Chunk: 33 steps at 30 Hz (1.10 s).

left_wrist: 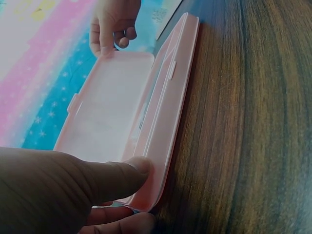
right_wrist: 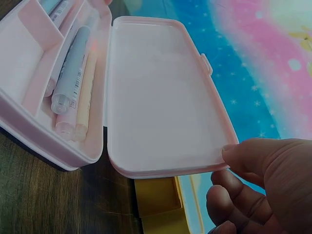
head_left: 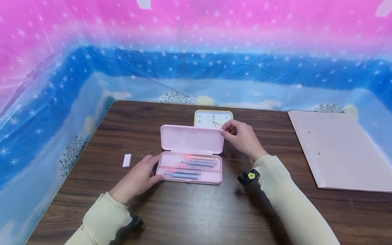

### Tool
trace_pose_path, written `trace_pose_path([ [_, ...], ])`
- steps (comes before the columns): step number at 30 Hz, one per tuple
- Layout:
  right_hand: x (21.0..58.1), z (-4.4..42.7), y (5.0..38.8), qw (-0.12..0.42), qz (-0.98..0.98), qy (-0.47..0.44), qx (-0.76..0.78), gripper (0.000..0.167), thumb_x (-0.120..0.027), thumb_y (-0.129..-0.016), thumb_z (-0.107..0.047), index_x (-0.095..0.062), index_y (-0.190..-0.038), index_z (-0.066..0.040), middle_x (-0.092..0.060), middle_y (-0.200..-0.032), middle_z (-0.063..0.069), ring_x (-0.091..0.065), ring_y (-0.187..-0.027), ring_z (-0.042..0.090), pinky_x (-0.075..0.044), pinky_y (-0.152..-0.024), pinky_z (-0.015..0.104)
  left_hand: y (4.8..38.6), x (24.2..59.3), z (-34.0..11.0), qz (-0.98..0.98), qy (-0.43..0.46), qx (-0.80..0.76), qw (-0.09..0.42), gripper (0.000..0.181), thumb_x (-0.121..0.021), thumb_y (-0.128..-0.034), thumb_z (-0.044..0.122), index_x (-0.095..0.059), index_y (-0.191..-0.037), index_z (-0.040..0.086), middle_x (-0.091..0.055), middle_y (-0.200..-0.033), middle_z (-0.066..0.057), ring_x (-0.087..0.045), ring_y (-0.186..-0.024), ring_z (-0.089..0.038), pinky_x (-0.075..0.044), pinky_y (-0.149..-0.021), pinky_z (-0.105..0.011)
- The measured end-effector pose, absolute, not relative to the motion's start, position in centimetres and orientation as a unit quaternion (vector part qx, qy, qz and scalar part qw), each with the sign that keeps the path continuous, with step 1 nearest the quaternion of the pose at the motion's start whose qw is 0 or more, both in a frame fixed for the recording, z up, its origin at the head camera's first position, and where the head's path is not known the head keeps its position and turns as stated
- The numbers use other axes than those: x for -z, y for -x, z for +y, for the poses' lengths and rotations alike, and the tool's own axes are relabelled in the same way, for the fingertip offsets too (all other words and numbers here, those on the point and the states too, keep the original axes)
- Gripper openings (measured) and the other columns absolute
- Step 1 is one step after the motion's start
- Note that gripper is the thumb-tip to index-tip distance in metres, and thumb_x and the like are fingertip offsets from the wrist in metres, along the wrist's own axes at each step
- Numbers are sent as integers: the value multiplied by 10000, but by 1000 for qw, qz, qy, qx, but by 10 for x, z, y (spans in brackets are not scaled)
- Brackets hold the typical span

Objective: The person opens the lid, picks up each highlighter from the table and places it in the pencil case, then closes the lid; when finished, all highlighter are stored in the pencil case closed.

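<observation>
A pink pencil case (head_left: 211, 177) lies on the brown table with its lid (head_left: 192, 139) raised. Several pens (right_wrist: 72, 78) lie in its divided compartments. My right hand (head_left: 243, 137) pinches the lid's upper right corner between thumb and fingers. At the case's left end, my left hand (head_left: 139, 177) grips the base, thumb on the front side and fingers round the end, as the left wrist view shows (left_wrist: 97, 187). A white eraser (head_left: 127, 160) lies on the table to the left of that hand.
Behind the lid stands a yellow-rimmed clock (head_left: 208, 119), its lower part hidden. A large pale pink folder or board (head_left: 340, 153) lies on the right side of the table (head_left: 196, 217). Patterned cloth (head_left: 196, 68) hangs round the back and left edges.
</observation>
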State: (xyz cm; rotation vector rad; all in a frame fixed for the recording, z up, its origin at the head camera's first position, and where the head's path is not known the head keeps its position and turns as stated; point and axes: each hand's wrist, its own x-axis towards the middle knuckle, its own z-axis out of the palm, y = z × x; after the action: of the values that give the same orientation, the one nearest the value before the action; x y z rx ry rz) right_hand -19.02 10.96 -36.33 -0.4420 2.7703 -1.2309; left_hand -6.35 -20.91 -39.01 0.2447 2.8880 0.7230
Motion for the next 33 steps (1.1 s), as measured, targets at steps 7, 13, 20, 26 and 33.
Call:
trace_pose_path([
  [7,360,112,182,31,902,161,398,132,-663,-950,-278,-666,-1026,-170,-666,-933,30,-574,-812,243,-480,-709,334,64,391,-209,965,-88,-238,66,658,-757,-872,213,-461,-1407,-30,-584,-1208,-182,-577,-971,-254,-530,-886,-467],
  [13,357,117,169,21,898,197,393,109,-634,-967,-275,-680,-1005,-184,-654,-884,8,-554,-768,191,-474,-683,324,64,392,-209,965,-89,-238,61,677,-766,-864,204,-443,-1407,-38,-575,-1244,-205,-584,-1021,-284,-519,-920,-488],
  [20,359,123,152,33,885,260,385,61,-646,-959,-257,-680,-965,-207,-644,-876,-42,-573,-777,147,-495,-691,299,62,392,-208,962,-73,-261,41,737,-789,-843,177,-373,-1415,-32,-605,-1196,-201,-596,-936,-250,-551,-836,-424],
  [26,367,125,142,40,875,292,383,60,-659,-950,-262,-687,-956,-210,-628,-864,-74,-570,-775,123,-487,-686,281,57,384,-212,954,-84,-287,-9,639,-757,-877,258,-446,-1384,23,-616,-1152,-144,-557,-827,-194,-527,-713,-335],
  [33,383,125,137,60,872,297,384,44,-688,-930,-262,-680,-948,-222,-634,-860,-107,-582,-775,98,-491,-692,256,56,378,-213,948,-104,-293,-62,396,-710,-915,271,-616,-1245,74,-607,-1156,-72,-540,-843,-165,-499,-728,-325],
])
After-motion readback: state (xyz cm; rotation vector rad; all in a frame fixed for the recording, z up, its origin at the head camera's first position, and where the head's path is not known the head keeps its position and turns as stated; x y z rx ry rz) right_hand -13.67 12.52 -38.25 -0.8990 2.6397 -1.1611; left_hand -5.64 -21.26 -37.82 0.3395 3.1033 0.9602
